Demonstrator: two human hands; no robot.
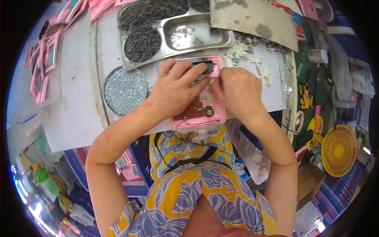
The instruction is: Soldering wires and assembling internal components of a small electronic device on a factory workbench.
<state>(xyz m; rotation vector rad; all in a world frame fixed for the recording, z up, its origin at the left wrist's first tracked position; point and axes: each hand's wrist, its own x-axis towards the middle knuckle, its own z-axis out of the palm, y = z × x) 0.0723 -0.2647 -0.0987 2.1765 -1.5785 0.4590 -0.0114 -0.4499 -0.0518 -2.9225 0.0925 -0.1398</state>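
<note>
On the table edge in front of me lies an open pink plastic casing (222, 117), with a brown panel and a small round black part (209, 111) at its near end. My left hand (175, 89) reaches over its far end. The fingers curl onto the casing and a dark rectangular display-like part (208, 67) set there. My right hand (241, 91) is closed at the casing's right side, thumb and fingers pinched together close to the left fingertips. Whatever sits in that pinch is hidden, though a small pale piece shows beside it.
A round dish of silvery screws (125, 91) stands left of the casing. Behind is a steel tray (173, 51) heaped with small dark parts. White plastic pieces (242, 53) and a board (252, 21) lie to the right. Pink casings (41, 63) pile up far left; a yellow fan (339, 151) stands right.
</note>
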